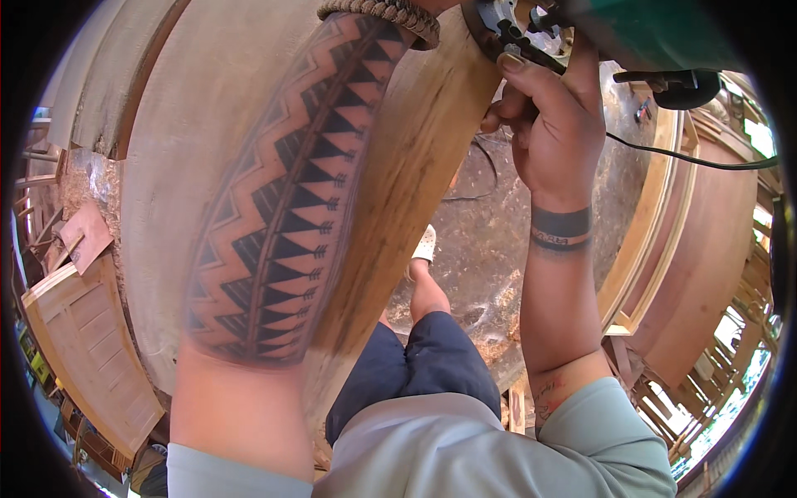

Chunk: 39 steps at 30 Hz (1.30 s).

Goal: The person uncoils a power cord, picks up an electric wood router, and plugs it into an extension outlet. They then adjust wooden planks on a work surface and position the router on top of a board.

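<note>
At the upper right is a green-bodied power tool that looks like a router (pixel 664 33), with a dark round base. My right hand (pixel 552 116) is closed at this base, thumb pressed against its rim and fingers curled below. Only the wrist end of my left hand (pixel 436 5) shows, at the top edge past a braided bracelet (pixel 386 17); its fingers are out of the picture. Beneath my left forearm stretches a large wooden board (pixel 166 199). Its thick brown edge (pixel 407 158) runs diagonally towards me, and the tool's base sits by its far end.
A black cord (pixel 689 160) trails off to the right. Panelled wooden door pieces (pixel 95 332) lean at the left. More framed panels (pixel 706 241) stand at the right, near stacked timber strips. Sawdust and shavings cover the floor (pixel 481 241) around my feet.
</note>
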Each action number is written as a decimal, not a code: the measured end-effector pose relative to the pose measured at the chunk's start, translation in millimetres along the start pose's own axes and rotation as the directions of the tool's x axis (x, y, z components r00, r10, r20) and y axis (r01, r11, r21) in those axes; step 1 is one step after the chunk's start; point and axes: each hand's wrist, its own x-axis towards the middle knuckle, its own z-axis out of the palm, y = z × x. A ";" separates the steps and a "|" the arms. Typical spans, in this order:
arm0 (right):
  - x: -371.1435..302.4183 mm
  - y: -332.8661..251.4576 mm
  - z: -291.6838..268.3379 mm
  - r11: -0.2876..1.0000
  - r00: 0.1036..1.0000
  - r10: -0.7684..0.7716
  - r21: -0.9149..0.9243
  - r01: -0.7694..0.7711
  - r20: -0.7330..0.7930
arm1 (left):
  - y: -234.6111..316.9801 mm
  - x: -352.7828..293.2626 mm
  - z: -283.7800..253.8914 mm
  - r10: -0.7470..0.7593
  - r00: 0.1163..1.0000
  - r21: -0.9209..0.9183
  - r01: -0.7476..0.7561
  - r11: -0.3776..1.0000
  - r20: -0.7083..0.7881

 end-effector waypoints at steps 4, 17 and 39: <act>1.8 -1.2 -13.1 0.997 0.997 0.073 -0.022 -0.072 0.018 | -4.2 -3.0 1.7 0.126 0.992 0.133 -0.124 0.983 -0.012; 16.9 -5.0 -38.0 0.968 0.970 0.232 0.082 -0.238 0.079 | 1.7 1.7 1.6 -0.129 0.989 -0.129 0.120 0.984 -0.064; -2.5 -9.7 -156.6 0.973 0.927 -0.075 0.175 0.148 -0.367 | -11.5 -13.5 -8.2 -0.421 0.872 -0.468 0.489 0.737 0.248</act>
